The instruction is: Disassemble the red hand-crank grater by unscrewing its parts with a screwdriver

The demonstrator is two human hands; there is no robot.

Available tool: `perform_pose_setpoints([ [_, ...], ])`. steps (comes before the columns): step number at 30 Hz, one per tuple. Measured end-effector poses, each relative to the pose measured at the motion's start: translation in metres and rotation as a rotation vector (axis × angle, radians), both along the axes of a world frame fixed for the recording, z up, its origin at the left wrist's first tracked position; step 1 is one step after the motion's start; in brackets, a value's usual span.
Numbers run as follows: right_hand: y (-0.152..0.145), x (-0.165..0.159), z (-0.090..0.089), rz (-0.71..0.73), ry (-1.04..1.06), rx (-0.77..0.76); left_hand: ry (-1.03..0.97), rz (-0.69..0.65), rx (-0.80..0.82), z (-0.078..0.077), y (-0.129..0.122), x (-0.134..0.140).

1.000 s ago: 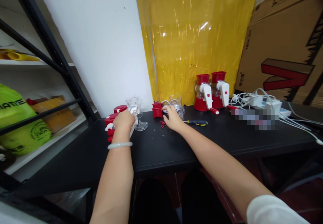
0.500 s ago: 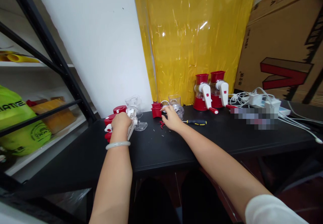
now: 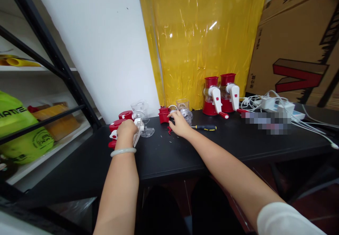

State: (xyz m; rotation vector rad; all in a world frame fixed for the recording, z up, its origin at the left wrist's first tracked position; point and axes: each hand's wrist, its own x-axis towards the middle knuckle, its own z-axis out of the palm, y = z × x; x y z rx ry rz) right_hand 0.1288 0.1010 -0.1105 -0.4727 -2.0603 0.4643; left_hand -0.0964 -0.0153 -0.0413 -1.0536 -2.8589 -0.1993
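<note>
My left hand (image 3: 126, 129) is closed low over a group of grinder parts on the black table, its fingertips hidden. White crank handles (image 3: 138, 131) lie at its right side and red base parts (image 3: 116, 124) at its left. Behind it stands a clear plastic grinder body (image 3: 139, 110); a clear plastic piece (image 3: 147, 132) lies flat to the right. My right hand (image 3: 180, 123) reaches beside a red hopper (image 3: 164, 115), thumb and forefinger apart. A ring-shaped part (image 3: 173, 108) and another clear body (image 3: 186, 114) are partly behind it. Small red pieces (image 3: 170, 130) lie below the thumb.
A screwdriver (image 3: 206, 127) lies right of my right hand. Two assembled red and white rotary graters (image 3: 212, 97) stand farther right, before white cables and a power strip (image 3: 298, 115). A large cardboard box (image 3: 296, 44) leans behind; a metal shelf (image 3: 57, 65) is at left.
Both hands stay almost in place. My left hand and the white and red parts beside it have shifted very slightly, and the view has tilted a little.
</note>
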Motion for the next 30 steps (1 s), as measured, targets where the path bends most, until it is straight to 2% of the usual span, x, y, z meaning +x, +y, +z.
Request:
perform_pose_setpoints([
  [30, -0.0002, -0.0005, -0.0006, -0.010, -0.029, 0.015, 0.013, 0.036, 0.053, -0.0029, 0.0014, -0.0005],
])
